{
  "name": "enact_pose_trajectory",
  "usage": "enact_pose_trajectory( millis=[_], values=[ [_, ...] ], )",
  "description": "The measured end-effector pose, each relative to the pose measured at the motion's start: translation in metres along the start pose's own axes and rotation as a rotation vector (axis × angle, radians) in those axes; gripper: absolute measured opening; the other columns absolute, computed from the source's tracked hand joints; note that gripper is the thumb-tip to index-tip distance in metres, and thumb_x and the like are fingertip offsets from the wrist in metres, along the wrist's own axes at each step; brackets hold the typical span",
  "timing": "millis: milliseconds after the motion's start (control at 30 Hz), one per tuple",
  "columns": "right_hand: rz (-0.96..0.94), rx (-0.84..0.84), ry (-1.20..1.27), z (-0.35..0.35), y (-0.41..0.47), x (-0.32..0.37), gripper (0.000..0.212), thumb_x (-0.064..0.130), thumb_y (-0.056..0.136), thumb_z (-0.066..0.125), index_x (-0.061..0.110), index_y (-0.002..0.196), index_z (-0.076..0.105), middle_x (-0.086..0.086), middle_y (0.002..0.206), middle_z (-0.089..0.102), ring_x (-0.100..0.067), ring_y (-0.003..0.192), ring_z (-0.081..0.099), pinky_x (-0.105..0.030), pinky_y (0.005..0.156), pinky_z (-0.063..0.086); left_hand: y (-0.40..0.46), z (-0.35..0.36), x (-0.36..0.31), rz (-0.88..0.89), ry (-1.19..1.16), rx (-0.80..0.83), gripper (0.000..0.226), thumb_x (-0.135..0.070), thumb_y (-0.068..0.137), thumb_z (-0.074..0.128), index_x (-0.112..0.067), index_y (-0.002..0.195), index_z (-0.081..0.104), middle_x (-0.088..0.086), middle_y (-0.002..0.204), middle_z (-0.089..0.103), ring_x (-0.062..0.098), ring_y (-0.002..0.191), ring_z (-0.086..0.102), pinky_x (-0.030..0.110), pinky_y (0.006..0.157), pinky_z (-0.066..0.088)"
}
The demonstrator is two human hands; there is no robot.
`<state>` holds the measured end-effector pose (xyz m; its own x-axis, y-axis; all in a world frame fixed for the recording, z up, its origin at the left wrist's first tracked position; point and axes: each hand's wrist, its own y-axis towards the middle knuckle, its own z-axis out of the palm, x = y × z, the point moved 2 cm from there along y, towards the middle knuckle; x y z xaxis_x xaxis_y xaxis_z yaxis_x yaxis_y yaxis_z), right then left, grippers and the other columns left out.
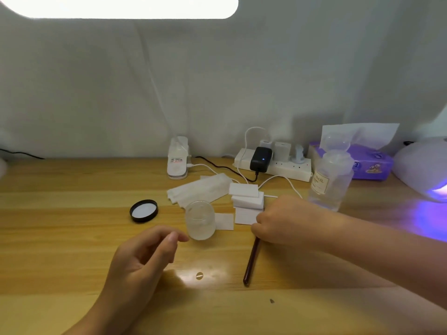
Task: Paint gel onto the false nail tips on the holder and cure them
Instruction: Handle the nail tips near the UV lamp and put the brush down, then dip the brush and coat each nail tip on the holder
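Dark-brown brush handle (251, 262) sits in my right hand (285, 221), fingers curled round its upper end, lower end angled toward me over the wooden table (60, 238). My left hand (142, 257) hovers with fingers loosely curled, empty, beside the clear cup (200, 223). Curing lamp (425, 170) glows violet, far right.
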<state>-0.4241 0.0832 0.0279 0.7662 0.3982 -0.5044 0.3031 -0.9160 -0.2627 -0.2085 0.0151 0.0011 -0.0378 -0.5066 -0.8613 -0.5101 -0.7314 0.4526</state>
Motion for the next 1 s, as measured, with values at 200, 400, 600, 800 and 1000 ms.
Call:
enact_pose_trajectory(
  millis=[200, 400, 600, 800, 1000],
  values=[
    [-0.012, -0.054, 0.022, -0.015, -0.004, -0.003, 0.018, 0.018, 0.096, 0.040, 0.008, 0.109, 0.046, -0.002, 0.061, 0.036, -0.017, 0.052, 0.038, -0.027, 0.045, 0.028, 0.001, -0.003, 0.002, -0.027, -0.061, 0.000, 0.016, -0.034, 0.077, 0.055, -0.031, 0.070, 0.070, -0.005, 0.050, 0.048, 0.000, 0.046, 0.042, 0.009, 0.047, 0.034],
    [0.143, -0.795, 0.254, -0.033, -0.009, -0.012, 0.005, 0.007, 0.071, 0.063, 0.008, 0.067, 0.059, 0.003, 0.044, 0.046, -0.013, 0.033, 0.041, -0.023, 0.034, 0.040, 0.001, -0.004, 0.005, -0.069, -0.147, 0.013, 0.018, -0.038, 0.075, 0.057, -0.025, 0.073, 0.070, -0.003, 0.051, 0.046, 0.001, 0.044, 0.040, 0.010, 0.045, 0.032],
    [0.602, -1.287, 1.230, -0.038, 0.027, 0.013, 0.013, 0.026, 0.087, 0.059, 0.017, 0.077, 0.059, 0.000, 0.058, 0.057, -0.013, 0.053, 0.054, -0.022, 0.049, 0.043, 0.003, -0.006, 0.006, -0.136, -0.230, -0.004, 0.018, -0.031, 0.084, 0.062, -0.019, 0.075, 0.071, -0.004, 0.049, 0.044, 0.003, 0.043, 0.035, 0.012, 0.042, 0.029],
    [0.755, -1.312, 1.414, -0.025, 0.054, 0.029, 0.037, 0.044, 0.085, 0.041, 0.017, 0.065, 0.055, -0.008, 0.051, 0.048, -0.011, 0.049, 0.045, -0.027, 0.049, 0.040, 0.004, -0.008, 0.008, -0.188, -0.264, -0.065, 0.024, -0.030, 0.081, 0.051, -0.022, 0.069, 0.071, -0.007, 0.048, 0.043, 0.001, 0.042, 0.035, 0.011, 0.041, 0.029],
    [0.700, -1.305, 1.349, -0.012, 0.059, 0.038, 0.034, 0.032, 0.094, 0.039, 0.017, 0.067, 0.052, -0.002, 0.053, 0.045, -0.008, 0.053, 0.046, -0.016, 0.047, 0.036, 0.006, -0.011, 0.006, -0.205, -0.242, -0.054, 0.034, -0.014, 0.092, 0.050, -0.024, 0.066, 0.068, -0.009, 0.049, 0.044, 0.001, 0.045, 0.039, 0.010, 0.044, 0.031]
  ],
)
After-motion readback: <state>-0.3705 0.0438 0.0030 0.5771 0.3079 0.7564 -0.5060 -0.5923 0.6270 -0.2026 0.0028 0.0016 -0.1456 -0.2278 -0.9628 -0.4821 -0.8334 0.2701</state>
